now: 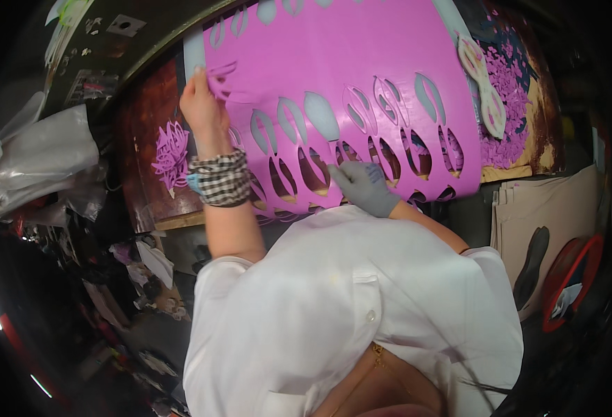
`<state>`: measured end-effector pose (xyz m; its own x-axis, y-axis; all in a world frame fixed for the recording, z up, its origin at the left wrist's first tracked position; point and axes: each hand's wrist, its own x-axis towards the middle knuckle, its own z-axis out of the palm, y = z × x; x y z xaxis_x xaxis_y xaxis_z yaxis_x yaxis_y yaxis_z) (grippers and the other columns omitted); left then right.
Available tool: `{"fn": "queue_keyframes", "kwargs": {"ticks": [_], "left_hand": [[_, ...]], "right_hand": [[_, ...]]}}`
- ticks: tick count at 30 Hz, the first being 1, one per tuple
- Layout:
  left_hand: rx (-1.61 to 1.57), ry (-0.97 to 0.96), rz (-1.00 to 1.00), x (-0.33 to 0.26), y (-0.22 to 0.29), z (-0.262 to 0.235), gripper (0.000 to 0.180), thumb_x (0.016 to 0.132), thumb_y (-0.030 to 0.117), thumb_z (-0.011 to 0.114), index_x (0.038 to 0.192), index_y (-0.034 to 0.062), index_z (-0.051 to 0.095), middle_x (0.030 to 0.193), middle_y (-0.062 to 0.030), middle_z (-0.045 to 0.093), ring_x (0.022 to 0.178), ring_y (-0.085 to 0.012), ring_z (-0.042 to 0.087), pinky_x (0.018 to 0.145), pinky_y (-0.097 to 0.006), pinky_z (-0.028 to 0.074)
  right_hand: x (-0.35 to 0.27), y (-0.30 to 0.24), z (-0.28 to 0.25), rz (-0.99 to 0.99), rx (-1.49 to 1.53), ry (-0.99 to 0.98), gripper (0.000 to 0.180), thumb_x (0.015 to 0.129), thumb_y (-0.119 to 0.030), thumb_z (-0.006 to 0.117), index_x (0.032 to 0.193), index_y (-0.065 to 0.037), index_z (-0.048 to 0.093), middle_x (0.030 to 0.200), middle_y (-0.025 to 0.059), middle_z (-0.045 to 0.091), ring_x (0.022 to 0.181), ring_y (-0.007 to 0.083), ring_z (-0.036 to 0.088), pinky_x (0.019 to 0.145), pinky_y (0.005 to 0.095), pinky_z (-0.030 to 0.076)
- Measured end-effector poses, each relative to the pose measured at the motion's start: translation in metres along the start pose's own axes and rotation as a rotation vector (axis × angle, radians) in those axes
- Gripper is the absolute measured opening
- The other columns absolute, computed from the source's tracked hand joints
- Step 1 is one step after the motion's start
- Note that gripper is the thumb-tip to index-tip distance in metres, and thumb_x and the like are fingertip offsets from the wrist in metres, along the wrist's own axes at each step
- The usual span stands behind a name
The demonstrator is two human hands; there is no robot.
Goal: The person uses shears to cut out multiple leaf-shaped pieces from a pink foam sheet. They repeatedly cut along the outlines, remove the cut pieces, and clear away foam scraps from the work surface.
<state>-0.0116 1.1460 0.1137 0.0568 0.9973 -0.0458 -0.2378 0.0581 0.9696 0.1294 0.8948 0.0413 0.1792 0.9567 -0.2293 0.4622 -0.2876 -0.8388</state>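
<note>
A wide pink sheet (pixel 361 42) with rows of sole-shaped and petal-shaped cutouts lies over the table, its near end hanging past the front edge. My bare left hand (pixel 203 104), with a checked cuff at the wrist, is raised over the sheet's left edge. It is closed around several thin pink cut-out pieces (pixel 224 82) that fan out to the right. My right hand (pixel 367 189), in a grey glove, is at the near part of the sheet beside the cutouts. Its fingers are bent together at the sheet; what they pinch is hidden.
A pile of pink strips (pixel 172 154) lies on the table at left. At right is a heap of small pink scraps (pixel 506 111) beside a pale sole-shaped template (pixel 488 94). Beige sheets (pixel 549 208) and a red-rimmed round container (pixel 593 260) stand lower right; clear plastic bags (pixel 42 153) hang left.
</note>
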Motion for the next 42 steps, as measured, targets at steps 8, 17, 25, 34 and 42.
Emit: {"fn": "queue_keyframes", "kwargs": {"ticks": [8,17,25,34,42], "left_hand": [[1.089,-0.660,0.128,-0.044,-0.077,0.093,0.028,0.087,0.031,0.065,0.098,0.0061,0.071,0.083,-0.0125,0.070,0.075,-0.0293,0.066,0.071,-0.040,0.053],[1.221,-0.995,0.498,-0.065,-0.082,0.095,0.021,0.086,0.022,0.063,0.104,0.0136,0.069,0.097,-0.0102,0.064,0.086,-0.0329,0.065,0.075,-0.043,0.053],[1.357,-1.221,0.620,-0.057,-0.049,0.100,0.023,0.086,0.018,0.064,0.109,0.0150,0.065,0.099,-0.0097,0.061,0.084,-0.0325,0.065,0.072,-0.044,0.053],[0.393,-0.756,-0.543,-0.074,-0.046,0.063,0.019,0.093,0.025,0.066,0.095,0.0068,0.065,0.068,0.0052,0.057,0.053,-0.0040,0.047,0.045,-0.020,0.034],[-0.270,-0.704,-0.990,-0.116,-0.077,0.074,0.020,0.097,0.022,0.061,0.082,0.0090,0.060,0.057,0.0081,0.044,0.041,-0.0012,0.029,0.036,-0.019,0.018]], "right_hand": [[0.001,-0.018,-0.023,-0.143,-0.158,-0.323,0.043,0.093,-0.046,0.050,0.087,-0.005,0.062,0.084,0.0180,0.066,0.081,0.0347,0.066,0.073,0.0472,0.048],[-0.007,0.026,-0.091,0.176,0.422,0.272,0.023,0.094,-0.021,0.060,0.098,0.000,0.069,0.068,0.0027,0.061,0.063,0.0047,0.053,0.059,0.0245,0.045],[-0.010,0.039,-0.084,0.109,0.454,0.293,0.025,0.092,-0.022,0.061,0.101,0.000,0.069,0.070,0.0065,0.064,0.063,0.0077,0.056,0.060,0.0263,0.046],[0.011,0.018,-0.063,0.034,0.343,0.200,0.026,0.096,-0.024,0.060,0.103,0.000,0.067,0.072,-0.0007,0.060,0.065,0.0060,0.053,0.062,0.0234,0.046],[0.021,-0.001,-0.069,0.091,0.199,0.241,0.049,0.095,-0.043,0.056,0.077,0.002,0.065,0.055,0.0116,0.051,0.053,0.0158,0.051,0.054,0.0361,0.041]]}}
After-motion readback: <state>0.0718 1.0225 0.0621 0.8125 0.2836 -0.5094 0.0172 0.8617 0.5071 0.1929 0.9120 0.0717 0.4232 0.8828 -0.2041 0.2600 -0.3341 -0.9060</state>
